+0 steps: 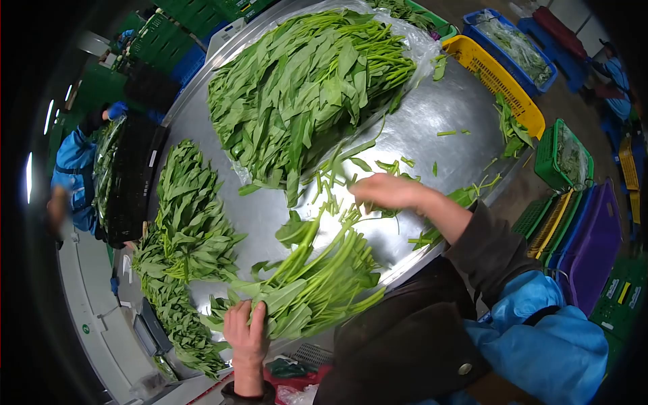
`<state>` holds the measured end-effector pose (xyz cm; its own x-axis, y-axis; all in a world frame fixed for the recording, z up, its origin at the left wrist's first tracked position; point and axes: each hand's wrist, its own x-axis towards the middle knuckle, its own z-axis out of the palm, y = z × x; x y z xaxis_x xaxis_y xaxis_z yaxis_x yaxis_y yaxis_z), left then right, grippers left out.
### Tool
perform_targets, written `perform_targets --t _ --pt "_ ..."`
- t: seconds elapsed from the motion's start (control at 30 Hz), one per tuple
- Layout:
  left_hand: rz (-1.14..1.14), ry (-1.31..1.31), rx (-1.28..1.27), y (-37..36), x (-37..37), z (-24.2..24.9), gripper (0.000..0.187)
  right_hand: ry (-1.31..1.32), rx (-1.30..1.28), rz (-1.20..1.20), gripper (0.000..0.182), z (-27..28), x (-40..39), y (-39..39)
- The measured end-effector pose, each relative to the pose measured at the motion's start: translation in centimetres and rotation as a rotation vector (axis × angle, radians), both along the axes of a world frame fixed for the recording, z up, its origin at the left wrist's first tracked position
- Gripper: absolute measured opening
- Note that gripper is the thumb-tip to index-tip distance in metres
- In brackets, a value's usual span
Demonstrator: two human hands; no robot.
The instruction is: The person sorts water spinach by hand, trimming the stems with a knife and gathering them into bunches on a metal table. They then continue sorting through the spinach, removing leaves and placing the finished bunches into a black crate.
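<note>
A bunch of leafy greens that looks like water spinach (324, 277) lies at the near edge of the metal table, its thick pale stems fanned to the right. My left hand (246, 331) is closed over the leafy end of this bunch. Above the stem ends is my right hand (386, 192), its fingers curled; what they hold, if anything, is hidden. Short cut stem pieces (329, 192) lie scattered beside and below it. Beyond sits a large heap of the same greens (304, 94), partly on clear plastic. Bunches laid in a row (185, 229) line the left side.
A yellow crate (496, 84), a blue crate (520, 57) and a green crate (565, 156) stand past the table's (466, 108) right edge. Stacked crates (580, 236) lean nearer me. At left, a person in blue (74, 169) is by a black crate (131, 172) with greens.
</note>
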<state>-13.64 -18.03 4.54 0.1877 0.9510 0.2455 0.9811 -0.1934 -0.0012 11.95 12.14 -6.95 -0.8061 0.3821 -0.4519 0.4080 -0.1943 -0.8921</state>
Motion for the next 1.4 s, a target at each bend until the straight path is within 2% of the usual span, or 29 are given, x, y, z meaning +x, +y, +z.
perform_targets --t 0.03,0.07,0.1,0.17,0.2,0.23,0.3,0.33,0.4,0.43,0.5,0.57,0.63,0.67,0.73,0.77,0.8,0.83,0.87,0.9,0.97,1.0,1.03,1.1,1.17,1.23,1.3,1.37,1.4 --pt "-0.016 0.001 0.017 0.1 0.1 0.0 0.039 0.048 0.122 0.167 0.073 1.4 -1.0 -1.9" --pt "-0.024 0.0 0.009 0.3 0.2 0.0 0.039 -0.018 0.389 0.254 0.075 2.7 -1.6 -3.4" --pt "-0.036 0.017 0.008 0.7 0.2 0.1 0.039 0.075 0.28 0.436 0.069 4.3 -2.8 -3.1" --pt "-0.05 0.034 0.01 0.8 0.2 0.4 0.04 0.182 0.035 0.327 0.059 4.3 -3.4 -3.0" --pt "-0.041 0.077 -0.017 0.5 0.1 0.7 0.04 0.326 -0.116 0.153 0.048 3.0 -3.2 -3.1" --pt "-0.026 0.117 -0.04 0.3 0.1 0.9 0.041 0.414 -0.383 0.035 0.044 2.1 -2.8 -2.5" --pt "-0.027 0.118 -0.021 -0.3 -0.2 1.1 0.041 0.577 -0.581 -0.351 0.05 -1.9 -0.1 0.3" --pt "-0.051 0.128 -0.017 -0.6 -0.4 1.4 0.041 0.576 -0.582 -0.342 0.05 -0.2 -0.2 0.7" --pt "-0.099 0.13 -0.001 -0.1 -0.5 1.6 0.041 0.25 0.229 0.009 0.053 4.5 -0.3 0.9" --pt "-0.158 0.131 0.011 0.4 -0.4 1.8 0.042 0.372 0.236 0.104 0.067 4.8 -1.5 0.6" --pt "-0.192 0.131 0.006 1.6 0.0 2.3 0.043 0.444 0.442 0.383 0.082 6.8 -4.1 -0.3" --pt "-0.287 0.125 0.026 2.6 0.4 2.7 0.044 0.649 0.568 0.48 0.072 5.7 -6.6 -2.7" --pt "-0.298 0.112 0.033 2.5 0.4 2.7 0.043 0.39 0.309 0.819 0.049 6.0 -6.6 -3.3" --pt "-0.266 0.092 0.025 2.2 0.1 2.6 0.043 0.534 0.348 0.729 0.033 5.0 -5.9 -3.8" --pt "-0.187 0.04 0.032 1.2 -0.3 2.3 0.042 0.444 0.229 0.401 0.027 3.5 -3.7 -3.0" --pt "-0.178 0.04 0.031 0.4 -0.5 2.0 0.042 0.495 0.158 0.238 0.024 2.9 -2.2 -2.1" --pt "-0.115 0.014 0.068 -0.4 -0.8 1.6 0.043 0.352 -0.016 0.052 0.024 4.4 -0.1 -1.5" --pt "-0.049 -0.011 0.107 -0.8 -1.0 1.3 0.043 0.377 -0.151 -0.146 0.023 3.0 1.9 -0.2" --pt "-0.001 -0.017 0.101 -1.0 -0.9 1.6 0.044 0.425 -0.173 -0.323 0.021 3.9 3.0 0.4" --pt "0.005 -0.012 0.102 -1.2 -0.9 1.5 0.044 0.6 -0.408 -0.454 0.019 2.2 2.8 0.8" --pt "0.031 0.01 0.11 -1.4 -1.0 1.3 0.047 -0.06 0.462 0.093 0.027 1.0 3.3 2.3" --pt "0.027 0.006 0.115 -1.3 -0.9 1.3 0.047 -0.451 1.005 0.345 0.041 3.2 3.0 1.5" --pt "0.018 0.005 0.112 -1.2 -1.0 1.4 0.047 -0.455 1.0 0.338 0.041 3.5 2.3 0.8" --pt "-0.037 0.083 0.103 -0.9 -1.0 1.4 0.047 0.379 0.63 -0.322 0.044 4.6 0.3 0.1" --pt "-0.075 0.119 0.101 0.0 -0.5 1.7 0.046 0.275 0.357 -0.065 0.045 8.2 -1.0 -0.4" --pt "-0.149 0.149 0.072 1.0 -0.2 1.7 0.046 0.14 0.503 0.296 0.042 10.2 -2.4 -1.9" --pt "-0.149 0.141 0.065 1.2 0.1 1.6 0.045 0.221 0.659 0.499 0.029 9.2 -3.4 -2.5" --pt "-0.108 0.104 0.074 0.7 0.0 1.3 0.045 0.513 0.315 -0.089 0.028 6.1 -3.0 -3.2" --pt "-0.1 0.103 0.074 0.3 -0.1 1.3 0.045 0.586 -0.013 -0.344 0.033 5.3 -2.3 -2.7"
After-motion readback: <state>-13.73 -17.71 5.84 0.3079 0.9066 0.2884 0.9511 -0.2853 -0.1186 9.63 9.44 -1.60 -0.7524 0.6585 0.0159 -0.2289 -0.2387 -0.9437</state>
